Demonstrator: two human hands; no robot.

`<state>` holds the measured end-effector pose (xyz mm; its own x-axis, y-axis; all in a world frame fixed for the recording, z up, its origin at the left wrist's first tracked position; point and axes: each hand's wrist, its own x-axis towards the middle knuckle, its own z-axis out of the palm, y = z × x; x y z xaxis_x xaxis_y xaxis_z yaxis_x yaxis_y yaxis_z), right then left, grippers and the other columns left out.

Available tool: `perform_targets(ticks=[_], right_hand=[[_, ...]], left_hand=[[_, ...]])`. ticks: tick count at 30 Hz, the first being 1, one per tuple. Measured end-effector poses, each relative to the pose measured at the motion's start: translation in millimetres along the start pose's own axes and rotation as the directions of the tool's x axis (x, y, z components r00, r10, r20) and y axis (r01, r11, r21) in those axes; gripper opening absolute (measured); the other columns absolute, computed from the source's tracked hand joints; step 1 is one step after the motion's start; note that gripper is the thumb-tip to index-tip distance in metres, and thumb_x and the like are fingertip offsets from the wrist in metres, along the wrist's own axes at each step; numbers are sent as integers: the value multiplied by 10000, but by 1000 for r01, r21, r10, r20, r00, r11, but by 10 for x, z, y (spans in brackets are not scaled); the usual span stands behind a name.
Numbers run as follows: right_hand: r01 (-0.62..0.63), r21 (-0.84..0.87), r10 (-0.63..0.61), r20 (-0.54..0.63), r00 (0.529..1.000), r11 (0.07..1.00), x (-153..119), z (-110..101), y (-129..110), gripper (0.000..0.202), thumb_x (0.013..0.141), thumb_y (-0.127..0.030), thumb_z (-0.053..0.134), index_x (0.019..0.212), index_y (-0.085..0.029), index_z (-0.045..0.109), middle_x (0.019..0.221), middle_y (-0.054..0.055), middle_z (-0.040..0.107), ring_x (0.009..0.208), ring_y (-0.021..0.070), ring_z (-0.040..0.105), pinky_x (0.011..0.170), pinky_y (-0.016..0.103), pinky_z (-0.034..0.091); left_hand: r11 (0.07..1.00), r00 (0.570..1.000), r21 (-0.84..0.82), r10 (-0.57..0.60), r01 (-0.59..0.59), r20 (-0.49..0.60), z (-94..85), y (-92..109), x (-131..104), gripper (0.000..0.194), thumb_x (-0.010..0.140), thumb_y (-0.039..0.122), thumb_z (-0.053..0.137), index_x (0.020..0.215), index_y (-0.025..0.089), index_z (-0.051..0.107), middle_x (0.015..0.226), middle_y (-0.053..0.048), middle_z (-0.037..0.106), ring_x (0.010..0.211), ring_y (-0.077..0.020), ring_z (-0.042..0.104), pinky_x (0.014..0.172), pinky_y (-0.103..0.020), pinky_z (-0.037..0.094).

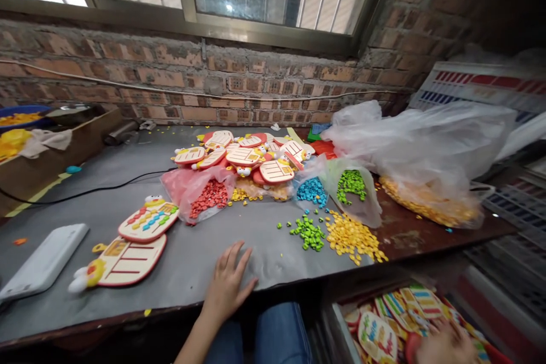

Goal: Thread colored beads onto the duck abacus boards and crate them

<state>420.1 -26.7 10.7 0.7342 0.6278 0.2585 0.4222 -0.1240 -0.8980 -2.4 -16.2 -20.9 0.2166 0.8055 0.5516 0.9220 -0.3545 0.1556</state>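
My left hand (229,277) lies flat on the grey table cover at the front edge, fingers spread, holding nothing. Down at the lower right, my right hand (447,346) is over a crate (341,324) full of finished-looking toy boards; motion blurs its fingers. A red-rimmed board (377,336) lies just left of it. To the left of my left hand, a toy board with coloured beads (149,220) overlaps a toy board with bare slots (128,261). Loose green beads (310,233) and yellow beads (352,236) lie to the right on the table.
A pile of bare toy boards (245,154) sits at the back middle. Bags of red beads (209,199), blue beads (312,190) and green beads (352,185) stand around it. A large bag of yellow pieces (430,202) is at right. A white power bank-like box (45,261) lies left.
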Motion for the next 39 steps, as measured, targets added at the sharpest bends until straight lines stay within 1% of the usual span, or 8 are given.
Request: perform_targets(ticks=[4, 7, 13, 17, 21, 30, 34, 39], right_hand=[[116, 318, -197, 237, 951, 941, -35, 1073, -684, 524, 819, -570, 490, 1216, -240, 579, 1050, 134, 653, 977, 297, 646, 869, 503, 511], [77, 402, -348, 662, 664, 913, -52, 1992, -1345, 603, 856, -590, 440, 1321, -209, 482, 1114, 127, 641, 980, 236, 635, 842, 384, 525], [23, 35, -42, 869, 493, 999, 19, 3137, -1914, 702, 893, -598, 369, 1439, -160, 325, 1136, 120, 622, 803, 179, 639, 669, 289, 518], [130, 193, -229, 702, 674, 973, 6, 3058, -1745, 618, 839, -577, 423, 1229, -115, 554, 1175, 143, 626, 1008, 225, 595, 795, 309, 506], [91, 293, -274, 676, 684, 952, -154, 2531, -1474, 578, 804, -583, 442, 1122, -132, 612, 1113, 136, 644, 904, 251, 604, 717, 342, 514], [328, 274, -346, 919, 187, 904, -982, 1871, -1140, 380, 910, -434, 449, 1180, -264, 655, 1138, 85, 643, 1066, 268, 575, 975, 434, 430], [652, 260, -525, 814, 249, 712, -1055, 2282, -1391, 377, 898, -338, 520, 1266, -307, 598, 1191, 101, 585, 1097, 276, 519, 978, 465, 410], [732, 380, -555, 832, -3, 565, -1239, 3229, -1934, 224, 907, -205, 533, 1092, -184, 658, 1042, 102, 631, 980, 203, 573, 873, 317, 449]], left_hand=[[1000, 1000, 4, -7, 7, 8, -19, 3, 5, 509, 849, 325, 575, 1335, 194, 503, 1384, -142, 494, 1262, -299, 457, 991, -423, 427], [1000, 1000, 0, -7, 7, 4, -25, -7, 5, 501, 848, 321, 568, 1332, 207, 506, 1376, -137, 506, 1254, -294, 471, 993, -417, 429], [1000, 999, -7, -29, 29, -18, -48, 9, 14, 463, 859, 305, 554, 1307, 197, 513, 1357, -147, 518, 1243, -295, 480, 988, -426, 431], [997, 998, -66, -53, 51, -21, -92, 34, 27, 461, 859, 279, 547, 1309, 200, 492, 1358, -144, 507, 1255, -292, 464, 998, -429, 423], [987, 995, -143, -81, 71, -63, -138, 25, 15, 502, 863, 269, 543, 1347, 198, 429, 1364, -154, 480, 1261, -290, 446, 1015, -440, 408], [883, 916, -312, -392, 350, -81, -131, -75, 54, 492, 917, 356, 458, 1357, 161, 356, 1412, -187, 410, 1331, -285, 372, 1046, -487, 367], [887, 918, -238, -391, 396, 69, -76, -97, 82, 480, 898, 370, 490, 1327, 167, 420, 1421, -174, 434, 1335, -286, 385, 1053, -489, 350], [926, 934, -135, -340, 353, 112, -52, -46, 85, 534, 842, 408, 574, 1310, 175, 467, 1503, -177, 330, 1396, -323, 283, 1100, -532, 278]])
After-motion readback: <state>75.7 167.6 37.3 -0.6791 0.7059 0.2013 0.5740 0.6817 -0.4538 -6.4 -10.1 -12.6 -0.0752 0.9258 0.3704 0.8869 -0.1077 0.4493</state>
